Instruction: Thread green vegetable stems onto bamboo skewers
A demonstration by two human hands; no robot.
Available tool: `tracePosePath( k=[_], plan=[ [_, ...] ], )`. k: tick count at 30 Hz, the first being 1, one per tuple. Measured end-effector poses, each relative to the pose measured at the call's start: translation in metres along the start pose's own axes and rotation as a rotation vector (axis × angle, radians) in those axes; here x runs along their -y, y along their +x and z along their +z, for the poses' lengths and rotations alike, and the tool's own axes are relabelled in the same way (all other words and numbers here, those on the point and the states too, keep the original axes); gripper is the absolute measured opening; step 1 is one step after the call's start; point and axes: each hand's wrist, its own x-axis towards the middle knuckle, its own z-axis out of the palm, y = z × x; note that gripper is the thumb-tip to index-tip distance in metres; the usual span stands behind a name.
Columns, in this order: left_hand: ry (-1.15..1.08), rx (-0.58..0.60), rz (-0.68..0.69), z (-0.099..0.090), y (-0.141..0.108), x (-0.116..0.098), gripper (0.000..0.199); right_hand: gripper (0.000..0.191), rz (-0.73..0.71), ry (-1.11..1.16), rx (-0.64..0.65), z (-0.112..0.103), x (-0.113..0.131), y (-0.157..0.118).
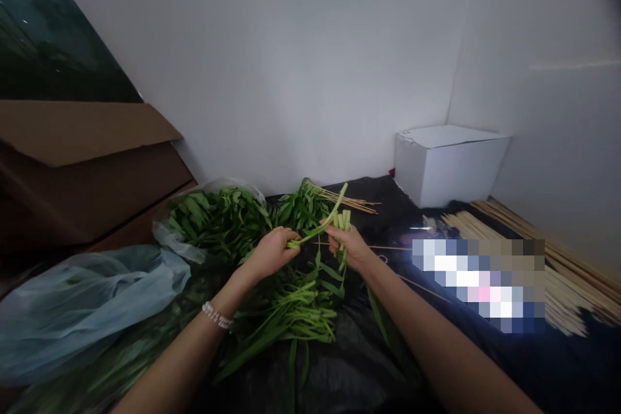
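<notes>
My left hand grips a long green vegetable stem, which runs across to my right hand. That hand holds a bunch of pale green cut stems upright. Below both hands lies a heap of leafy stems on a black plastic sheet. A larger pile of dark green leaves sits beyond my left hand. A beaded bracelet circles my left wrist.
Thin wooden skewers lie behind the greens, and a large bundle of skewers spreads at the right. A pale blue plastic bag lies at the left, by a cardboard box. A white box stands against the wall. A pixelated patch covers part of the right.
</notes>
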Motion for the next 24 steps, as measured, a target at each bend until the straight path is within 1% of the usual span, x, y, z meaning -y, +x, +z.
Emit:
tracePosePath(
  k=[3,6,8,12,14,16,18,19,20,21,22,24],
  plan=[
    [0.113,-0.038,-0.017,0.002,-0.001,-0.003,0.018,0.033,-0.024,-0.056,-0.03,0.001,-0.004,0.0],
    [0.13,-0.132,-0.068,0.002,0.001,-0.005,0.017,0.032,-0.027,-0.065,-0.029,0.003,-0.008,0.0],
    [0.025,-0.218,-0.132,0.004,0.004,-0.004,0.018,0.033,-0.019,-0.018,-0.024,0.006,-0.01,-0.001],
    [-0.379,-0.367,-0.346,0.008,0.015,0.001,0.019,0.033,-0.007,0.084,-0.021,0.011,-0.008,-0.002],
    [-0.501,-0.463,-0.438,0.003,0.021,0.009,0.02,0.031,-0.003,0.144,-0.053,0.007,-0.002,0.0],
    [-0.53,-0.571,-0.514,-0.01,0.023,0.021,0.019,0.027,-0.006,0.221,-0.138,0.0,0.006,0.006],
    [-0.47,-0.658,-0.554,-0.025,0.02,0.031,0.018,0.021,-0.019,0.287,-0.244,-0.011,0.015,0.012],
    [-0.399,-0.683,-0.534,-0.031,0.016,0.035,0.018,0.018,-0.012,0.311,-0.287,-0.015,0.019,0.015],
    [-0.32,-0.67,-0.486,-0.034,0.012,0.036,0.018,0.017,-0.005,0.333,-0.32,-0.02,0.022,0.018],
    [-0.238,-0.614,-0.419,-0.033,0.006,0.034,0.018,0.015,0.007,0.35,-0.343,-0.023,0.025,0.02],
    [-0.168,-0.515,-0.343,-0.029,-0.001,0.03,0.019,0.014,0.02,0.366,-0.355,-0.025,0.026,0.021],
    [-0.112,-0.233,-0.216,-0.012,-0.016,0.018,0.022,0.012,0.044,0.392,-0.35,-0.026,0.026,0.021]
  ],
)
